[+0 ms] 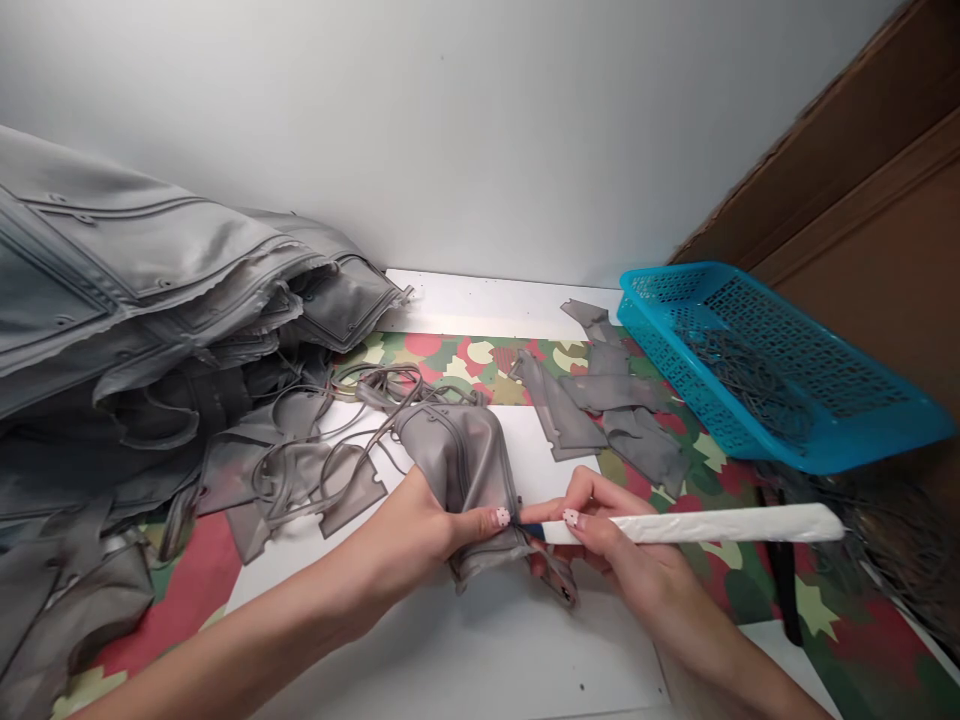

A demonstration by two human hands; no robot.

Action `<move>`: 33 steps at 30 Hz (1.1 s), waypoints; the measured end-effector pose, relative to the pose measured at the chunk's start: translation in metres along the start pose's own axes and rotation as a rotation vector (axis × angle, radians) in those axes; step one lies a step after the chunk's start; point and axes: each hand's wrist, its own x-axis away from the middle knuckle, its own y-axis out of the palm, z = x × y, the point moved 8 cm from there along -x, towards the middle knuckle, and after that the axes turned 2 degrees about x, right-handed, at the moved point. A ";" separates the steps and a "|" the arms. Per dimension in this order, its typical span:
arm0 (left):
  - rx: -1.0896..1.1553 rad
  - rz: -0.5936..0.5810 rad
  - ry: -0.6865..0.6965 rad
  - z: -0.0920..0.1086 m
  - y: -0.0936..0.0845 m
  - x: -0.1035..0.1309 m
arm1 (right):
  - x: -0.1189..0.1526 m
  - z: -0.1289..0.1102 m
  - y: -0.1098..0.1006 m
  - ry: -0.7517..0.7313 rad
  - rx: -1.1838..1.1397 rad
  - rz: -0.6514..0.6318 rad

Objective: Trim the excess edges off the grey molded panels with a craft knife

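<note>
My left hand [450, 520] is closed on a grey rubber moulding [469, 450], thumb on top near its right edge. The piece is folded and has raised seams. Held in my right hand [607, 525] is a slim tool with a white-wrapped handle [720, 524], pointing left. Its dark blue end meets the edge of the moulding beside my left thumb; the very tip is hidden, so its exact kind does not show. A small flap of grey rubber [559, 580] hangs below my right fingers.
Large grey rubber mouldings [150, 250] are piled at the left. Thin rubber strips [352, 440] lie tangled near the middle, with flat offcuts [570, 410] to their right. A blue basket [667, 365] holds more strips. Beside it lies a black-handled object [784, 580] on the patterned cover.
</note>
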 end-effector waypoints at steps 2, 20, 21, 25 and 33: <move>-0.027 0.018 0.005 0.000 -0.001 0.000 | 0.000 0.000 0.000 -0.012 0.059 0.007; -0.058 0.161 0.145 -0.002 0.005 0.002 | 0.010 -0.027 0.018 -0.274 0.847 0.135; -0.054 0.162 0.149 -0.002 0.006 0.003 | 0.011 -0.028 0.019 -0.307 0.864 0.151; -0.050 0.177 0.176 0.002 0.006 0.006 | 0.014 -0.032 0.019 -0.446 0.889 0.231; 0.018 0.179 0.171 0.007 0.005 0.008 | 0.022 -0.040 0.015 -0.574 0.865 0.340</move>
